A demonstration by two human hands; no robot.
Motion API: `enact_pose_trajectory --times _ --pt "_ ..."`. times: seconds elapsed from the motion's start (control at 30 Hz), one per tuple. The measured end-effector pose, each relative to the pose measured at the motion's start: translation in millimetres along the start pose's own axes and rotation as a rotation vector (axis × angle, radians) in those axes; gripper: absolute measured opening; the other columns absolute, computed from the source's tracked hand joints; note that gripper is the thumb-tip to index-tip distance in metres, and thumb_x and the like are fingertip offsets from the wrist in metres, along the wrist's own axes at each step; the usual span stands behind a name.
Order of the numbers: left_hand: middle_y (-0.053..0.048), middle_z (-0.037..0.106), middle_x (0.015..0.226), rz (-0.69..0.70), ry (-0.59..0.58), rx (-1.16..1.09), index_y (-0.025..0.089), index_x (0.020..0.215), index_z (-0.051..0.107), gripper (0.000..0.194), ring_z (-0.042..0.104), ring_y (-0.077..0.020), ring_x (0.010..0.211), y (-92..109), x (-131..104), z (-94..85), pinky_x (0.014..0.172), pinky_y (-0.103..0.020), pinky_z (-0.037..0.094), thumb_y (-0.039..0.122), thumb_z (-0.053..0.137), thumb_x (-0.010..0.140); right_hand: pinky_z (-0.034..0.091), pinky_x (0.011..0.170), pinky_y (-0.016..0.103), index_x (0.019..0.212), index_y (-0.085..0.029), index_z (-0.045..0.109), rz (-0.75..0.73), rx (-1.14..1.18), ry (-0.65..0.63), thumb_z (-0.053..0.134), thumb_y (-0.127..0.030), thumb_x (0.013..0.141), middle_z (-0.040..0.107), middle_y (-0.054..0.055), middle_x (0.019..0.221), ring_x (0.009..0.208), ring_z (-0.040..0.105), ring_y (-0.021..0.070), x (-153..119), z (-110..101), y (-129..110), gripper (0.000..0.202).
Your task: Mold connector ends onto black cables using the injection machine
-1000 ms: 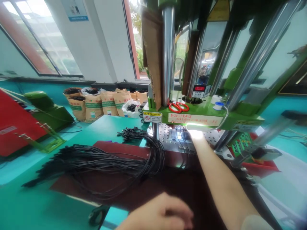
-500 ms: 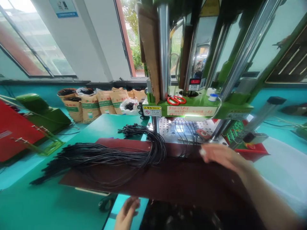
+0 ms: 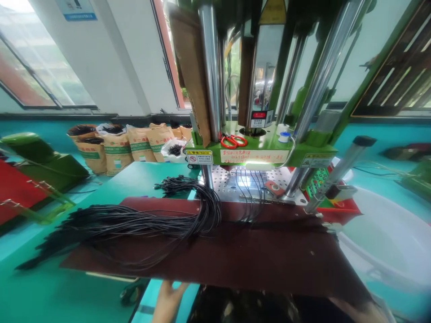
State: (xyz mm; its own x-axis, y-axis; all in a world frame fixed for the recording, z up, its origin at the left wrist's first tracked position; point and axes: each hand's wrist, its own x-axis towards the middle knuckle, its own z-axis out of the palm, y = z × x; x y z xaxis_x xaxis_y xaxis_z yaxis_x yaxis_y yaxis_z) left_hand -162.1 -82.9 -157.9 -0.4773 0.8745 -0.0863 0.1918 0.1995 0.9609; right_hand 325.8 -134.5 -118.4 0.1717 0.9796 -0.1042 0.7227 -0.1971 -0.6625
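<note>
the green press (image 3: 262,143) is the largest thing here, standing beyond the brown board (image 3: 262,255), with the green table (image 3: 50,291) running off to the left.

the board lies flat, its long axis from left to right across the person's front. it looks stiff and fairly firm, so the near edge should be the place to grip it.

next comes the black cable bundle (image 3: 141,222), lying on the board's left part and overhanging onto the table side. its long axis also runs left to right: one splayed end points left and slightly toward the person, while at the right it bends round and doubles back, the other ends gathered by the press's left front post. it should be limp and springy, light strand by strand but weightier together, with jackets that may slide on each other and tangle. a whole-hand wrap near the bend seems the best hold.

the left hand (image 3: 166,303) is at the board's near edge, thumb apart from the fingers; the tips are partly hidden, so i cannot tell if it grips. the right hand (image 3: 357,309) is a dark blur at the near right corner, its state unreadable.

smallest, a few thin cables (image 3: 249,211) run from the press bed toward the person, ends drooping at the board; pinch them gently.
</note>
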Motion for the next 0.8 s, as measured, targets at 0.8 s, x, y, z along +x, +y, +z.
enact_pose_trajectory --times 0.8 --pt "-0.012 0.068 0.080 0.003 -0.072 0.229 0.013 0.086 0.063 0.062 0.052 -0.0377 0.107 -58 27 -20.9 0.098 -0.049 0.032 0.057 0.066 0.043 0.054 0.073 0.038 0.095 -0.019 0.062 0.102 0.412 0.409 0.065 -0.043 0.057 0.069 0.009 0.087 0.084 0.064 0.0302 -9 36 -2 0.045"
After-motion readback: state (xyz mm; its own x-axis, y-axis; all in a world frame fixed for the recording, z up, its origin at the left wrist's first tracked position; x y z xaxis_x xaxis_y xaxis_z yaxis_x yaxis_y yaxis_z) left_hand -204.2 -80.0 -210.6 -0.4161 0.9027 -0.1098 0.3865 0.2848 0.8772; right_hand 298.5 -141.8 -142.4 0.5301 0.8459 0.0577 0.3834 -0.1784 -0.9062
